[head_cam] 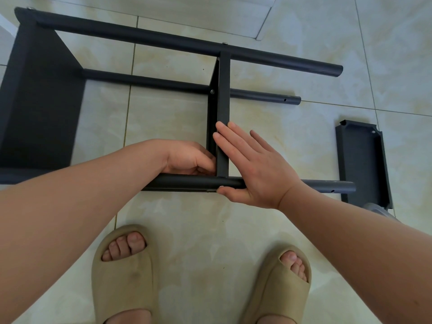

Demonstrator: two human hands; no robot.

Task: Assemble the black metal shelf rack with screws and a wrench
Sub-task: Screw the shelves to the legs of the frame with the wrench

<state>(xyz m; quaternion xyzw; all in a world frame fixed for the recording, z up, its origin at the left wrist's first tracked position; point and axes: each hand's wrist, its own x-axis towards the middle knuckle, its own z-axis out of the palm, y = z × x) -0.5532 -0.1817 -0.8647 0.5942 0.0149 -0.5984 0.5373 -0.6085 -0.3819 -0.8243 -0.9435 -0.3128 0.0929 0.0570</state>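
Grip (254,169), right: flat against shelf (223,90)

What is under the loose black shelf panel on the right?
A clear plastic item shows under the loose shelf panel at its near end. The panel covers the rest of it.

Floor: large glossy cream ceramic tiles (187,218) with faint marbled veining, laid square. Thin dark grout lines (127,108) cross the view. One long joint runs from the far edge toward the near edge, left of centre. Yellowish staining (254,111) follows some joints mid-floor. A few small dark specks (223,221) sit on the near tile. Far right corner: white-painted trim board (245,19), set at an angle, meeting the tiles. Light is soft and diffuse, with a pale sheen on the tiles and faint, soft-edged shadows.
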